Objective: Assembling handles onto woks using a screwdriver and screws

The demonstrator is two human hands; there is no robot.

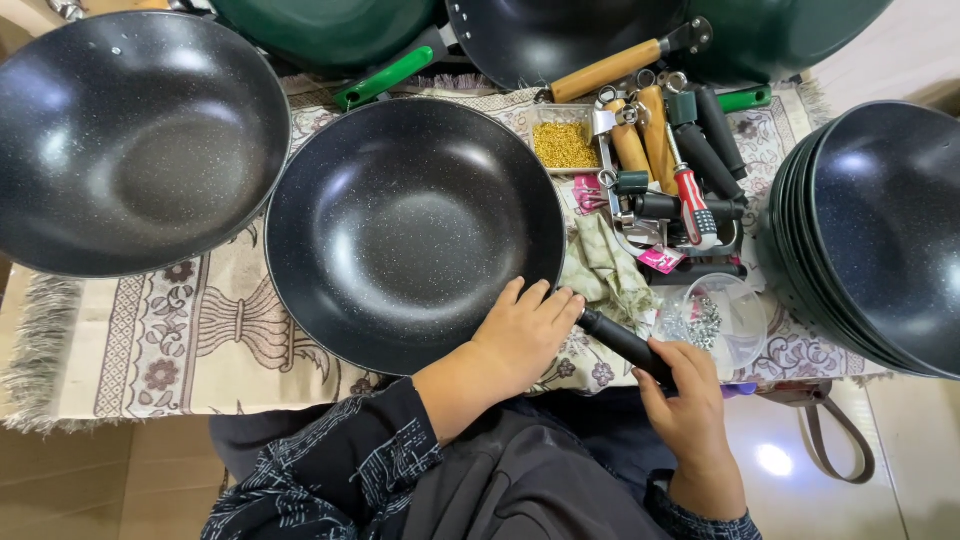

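- Black wok [415,230] at centre of patterned cloth [180,340], rim at 5 o'clock meeting a black handle [622,342].
- Left hand [525,330] laid flat over the wok's rim at the joint, fingers together and pressing down.
- Right hand [690,405] wrapped around the handle's free end, fingers curled shut on it.
- Best done, by the look of it, with the handle kept in line with the rim bracket and the wok pinned against turning; joint itself hidden under the left hand.
- Clear cup of screws [712,322] just past the handle at 3 o'clock, within easy reach.
- Pile of spare handles [680,150] with a red screwdriver [692,200] at 2 o'clock; tray of gold bits [563,145] at 1 o'clock.
- Second wok [130,140] at 10 o'clock, stack of woks [880,230] at 3 o'clock.
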